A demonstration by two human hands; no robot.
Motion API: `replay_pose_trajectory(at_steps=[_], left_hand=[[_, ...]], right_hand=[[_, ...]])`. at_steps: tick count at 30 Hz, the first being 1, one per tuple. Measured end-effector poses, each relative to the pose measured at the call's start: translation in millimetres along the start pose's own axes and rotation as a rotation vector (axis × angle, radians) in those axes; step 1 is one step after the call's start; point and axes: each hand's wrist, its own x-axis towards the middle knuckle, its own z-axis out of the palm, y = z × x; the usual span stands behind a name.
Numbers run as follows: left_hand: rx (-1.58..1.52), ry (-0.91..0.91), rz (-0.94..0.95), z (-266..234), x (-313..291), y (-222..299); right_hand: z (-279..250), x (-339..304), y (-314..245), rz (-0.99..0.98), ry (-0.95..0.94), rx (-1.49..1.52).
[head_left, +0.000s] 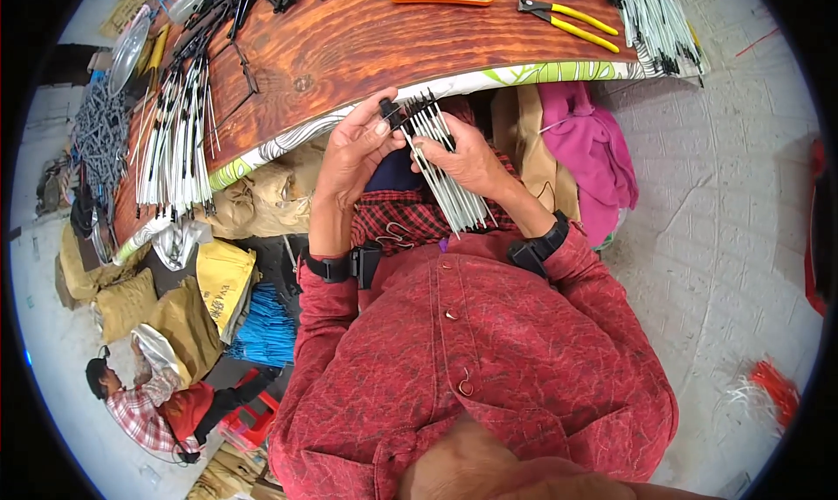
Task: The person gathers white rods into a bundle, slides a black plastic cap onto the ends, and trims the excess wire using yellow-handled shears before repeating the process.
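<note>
In my right hand [471, 158] is a bundle of thin white rods with black tips [456, 199], gripped between thumb and fingers. The rods slant down toward my lap, their black ends uppermost. Beside those ends my left hand [351, 155] pinches a small black cylindrical piece [389, 110] between thumb and fingers. This piece is right at the bundle's top left; whether it is joined to a rod I cannot tell. Both hands are just off the near edge of the wooden table [305, 81], above my lap.
Yellow-handled pliers [572, 22] and an orange-rimmed tray [443, 0] lie on the table. More white rods hang over its edge at left [179, 138] and right [659, 20]. Black parts [240, 3] are heaped far left. Sacks [179, 317] and a seated person [153, 404] are at left.
</note>
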Motion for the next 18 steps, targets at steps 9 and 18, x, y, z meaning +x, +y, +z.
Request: replay_pose_trajectory(at_steps=[9, 18], left_hand=[[-0.014, 0.0, 0.063, 1.4, -0.1, -0.9], [0.005, 0.009, 0.076, -1.6, 2.6, -2.7]], right_hand=[[1.5, -1.2, -1.6, 0.01, 0.013, 0.0], [2.2, -0.9, -3.6, 0.034, 0.013, 0.049]])
